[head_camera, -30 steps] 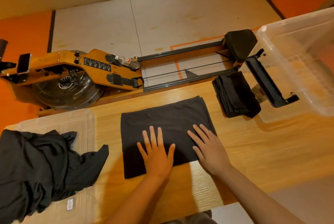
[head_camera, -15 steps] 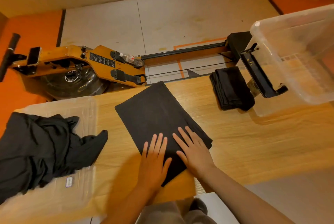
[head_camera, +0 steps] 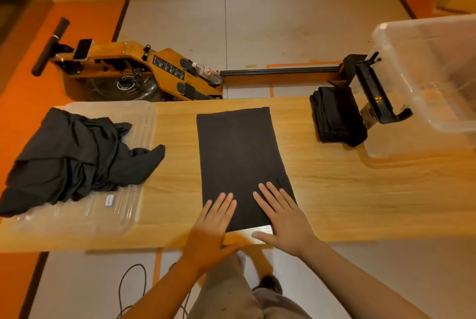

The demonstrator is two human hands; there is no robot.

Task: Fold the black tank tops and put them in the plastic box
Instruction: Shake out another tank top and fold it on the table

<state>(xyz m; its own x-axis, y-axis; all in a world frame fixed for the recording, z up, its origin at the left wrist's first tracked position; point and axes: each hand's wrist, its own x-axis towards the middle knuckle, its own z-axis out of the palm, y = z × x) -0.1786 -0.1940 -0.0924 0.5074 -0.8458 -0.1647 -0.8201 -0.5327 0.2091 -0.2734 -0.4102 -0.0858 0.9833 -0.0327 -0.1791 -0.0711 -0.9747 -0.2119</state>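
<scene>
Currently, head view: your left hand and right hand press flat, fingers straight, on the near end of the tank top, mid-table. A folded stack sits just beside the plastic box.

Both hands press flat (fingers straight) on folded tank top.
</scene>
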